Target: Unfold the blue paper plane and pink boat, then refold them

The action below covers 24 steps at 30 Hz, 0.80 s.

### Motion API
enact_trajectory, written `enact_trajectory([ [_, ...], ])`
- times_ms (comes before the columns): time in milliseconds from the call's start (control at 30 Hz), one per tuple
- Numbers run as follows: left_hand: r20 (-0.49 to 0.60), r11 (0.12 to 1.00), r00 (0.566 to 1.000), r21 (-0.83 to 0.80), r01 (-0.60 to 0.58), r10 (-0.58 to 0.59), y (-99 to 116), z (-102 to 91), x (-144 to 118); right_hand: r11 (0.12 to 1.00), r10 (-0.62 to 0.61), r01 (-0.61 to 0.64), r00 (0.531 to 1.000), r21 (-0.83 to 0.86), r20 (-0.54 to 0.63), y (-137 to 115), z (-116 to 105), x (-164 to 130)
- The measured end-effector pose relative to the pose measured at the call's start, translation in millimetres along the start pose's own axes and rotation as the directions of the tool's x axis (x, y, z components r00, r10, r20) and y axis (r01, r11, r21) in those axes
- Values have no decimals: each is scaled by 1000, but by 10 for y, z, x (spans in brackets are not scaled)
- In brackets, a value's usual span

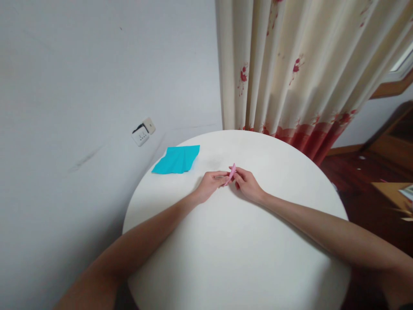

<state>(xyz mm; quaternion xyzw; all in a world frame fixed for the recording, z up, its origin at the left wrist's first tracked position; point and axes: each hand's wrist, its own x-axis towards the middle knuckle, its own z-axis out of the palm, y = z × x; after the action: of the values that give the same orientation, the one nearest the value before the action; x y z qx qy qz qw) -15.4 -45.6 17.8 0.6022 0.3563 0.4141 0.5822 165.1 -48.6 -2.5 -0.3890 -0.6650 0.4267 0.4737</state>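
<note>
While a blue sheet (177,160) (creased) lies on the surface (226,241), I have the left hand (209,186) and right hand (249,185) pinching a pink piece (232,172).

- Legible lettering, numerals, brands or signs: none.
- Wall socket (140,136), between 9 and 10 o'clock of the view: any marking too small to read.
- Flat pale item (407,192), at the edge just past 3 o'clock: too blurred for any print to be read.
</note>
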Motion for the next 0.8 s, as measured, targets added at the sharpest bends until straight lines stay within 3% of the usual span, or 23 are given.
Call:
enact_trajectory([
  [133,-50,998,998,50,-30,33,1,0,2,1000,5,-5,999,2,51,-52,-3,-19],
  [800,-98,978,981,148,-150,165,-38,10,28,999,-20,21,999,-39,35,-72,-5,-20],
])
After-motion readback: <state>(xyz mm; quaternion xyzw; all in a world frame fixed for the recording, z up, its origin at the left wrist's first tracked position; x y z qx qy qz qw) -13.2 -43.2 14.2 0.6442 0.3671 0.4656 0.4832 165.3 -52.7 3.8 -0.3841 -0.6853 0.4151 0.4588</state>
